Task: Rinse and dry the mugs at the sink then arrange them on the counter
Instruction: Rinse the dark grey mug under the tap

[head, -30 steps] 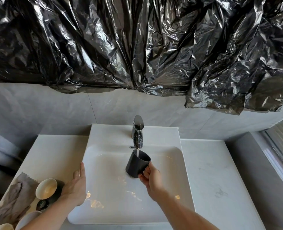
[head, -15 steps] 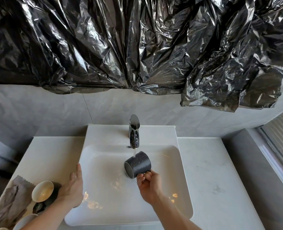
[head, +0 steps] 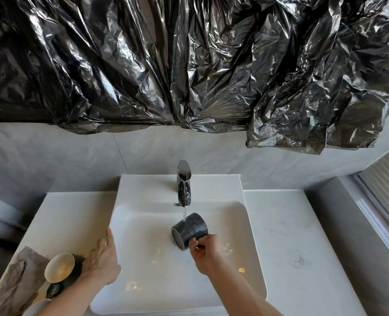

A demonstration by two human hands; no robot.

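My right hand [head: 204, 253] grips the handle of a black mug [head: 190, 229], tipped on its side over the white sink basin [head: 129, 224], mouth facing left and down. Water runs from the chrome faucet [head: 183, 185] onto the mug's side. My left hand [head: 103, 258] rests flat on the basin's left rim, fingers apart, holding nothing. Just left of it a dark mug with a cream inside [head: 60, 267] stands on the counter [head: 70, 215]. Part of a white mug [head: 37, 307] shows at the bottom edge.
A crumpled grey-brown cloth [head: 18, 286] lies at the counter's front left corner. White marble counter [head: 287, 242] stretches right of the basin. Black plastic sheeting [head: 189, 65] hangs on the wall above. A window frame [head: 380, 215] runs along the right.
The black mug has gone from upright under the stream to lying on its side, mouth turned left. My left hand has stayed on the basin rim.
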